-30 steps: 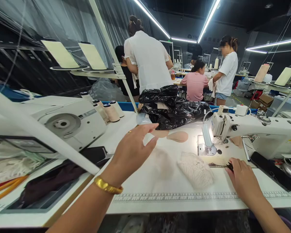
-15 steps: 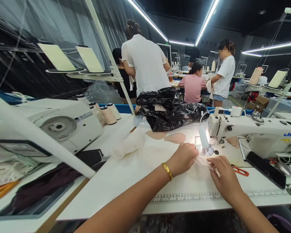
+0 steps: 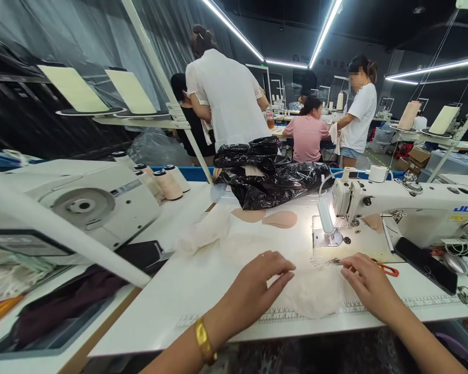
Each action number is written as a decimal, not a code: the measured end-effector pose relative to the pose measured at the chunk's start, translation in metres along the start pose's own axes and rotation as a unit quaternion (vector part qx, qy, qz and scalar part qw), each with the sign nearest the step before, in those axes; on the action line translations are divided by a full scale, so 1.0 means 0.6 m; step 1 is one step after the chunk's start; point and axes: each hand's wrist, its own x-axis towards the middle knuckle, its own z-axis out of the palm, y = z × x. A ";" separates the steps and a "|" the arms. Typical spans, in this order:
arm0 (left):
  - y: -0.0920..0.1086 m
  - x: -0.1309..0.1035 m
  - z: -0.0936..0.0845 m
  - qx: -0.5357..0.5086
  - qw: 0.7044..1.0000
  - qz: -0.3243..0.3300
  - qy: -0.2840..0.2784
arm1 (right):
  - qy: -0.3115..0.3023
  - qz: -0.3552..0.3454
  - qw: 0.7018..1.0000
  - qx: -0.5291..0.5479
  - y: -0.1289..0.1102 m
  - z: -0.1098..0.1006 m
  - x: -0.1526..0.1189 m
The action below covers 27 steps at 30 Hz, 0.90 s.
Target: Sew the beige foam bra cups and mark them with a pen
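Observation:
A sheer cream fabric piece with a lacy upper edge lies on the white table between my hands, in front of the sewing machine. To its left, my left hand hovers with thumb and fingers apart, holding nothing. My right hand is at the fabric's right side, its fingers bent and the thumb apart. Behind that hand lie orange-handled thread snips, partly covered by the fingers; whether they touch is unclear. The machine's lit needle plate has no fabric on it.
Two beige teardrop pads and more sheer cream fabric lie farther back, before a black plastic bag. A phone rests at right. Thread cones and a second machine stand left. Several people work beyond.
Both hands have let go of the fabric near the needle. It now lies flatter and closer to me. My left hand has moved left and nearer, and its fingers have opened.

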 end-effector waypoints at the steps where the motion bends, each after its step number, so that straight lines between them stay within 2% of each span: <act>1: -0.002 0.013 0.006 -0.009 1.000 -0.001 0.018 | -0.002 0.033 0.999 -0.003 0.001 0.006 0.013; 3: -0.006 0.039 0.027 -0.028 0.999 0.013 0.028 | -0.011 0.062 0.998 -0.004 -0.002 0.020 0.034; 5: -0.007 0.060 0.054 -0.045 0.998 0.037 0.010 | -0.015 0.052 0.999 -0.001 -0.010 0.033 0.046; 8: -0.005 0.081 0.087 -0.034 0.997 0.047 -0.058 | -0.007 -0.001 1.000 0.021 -0.022 0.042 0.048; 10: -0.006 0.092 0.091 -0.011 0.994 0.033 -0.104 | -0.009 -0.012 0.997 0.071 -0.022 0.044 0.048; 12: -0.016 0.108 0.079 0.013 0.994 0.017 -0.109 | -0.031 0.031 0.988 0.149 -0.012 0.046 0.052; 15: -0.058 0.138 0.038 0.066 0.996 -0.027 -0.045 | -0.071 0.132 0.958 0.246 0.014 0.058 0.066; 17: -0.098 0.157 0.008 0.111 0.992 -0.068 -0.005 | -0.079 0.166 0.943 0.278 0.033 0.070 0.074; 20: -0.154 0.169 -0.022 0.158 0.981 -0.114 0.007 | -0.081 0.174 0.937 0.292 0.052 0.086 0.077; 22: -0.178 0.169 -0.031 0.168 0.978 -0.122 0.006 | -0.082 0.169 0.938 0.290 0.058 0.092 0.075; 24: -0.189 0.166 -0.034 0.163 0.979 -0.122 0.012 | -0.085 0.169 0.937 0.294 0.059 0.094 0.074; 27: -0.189 0.165 -0.040 0.132 0.982 -0.126 0.047 | -0.081 0.176 0.930 0.313 0.049 0.088 0.077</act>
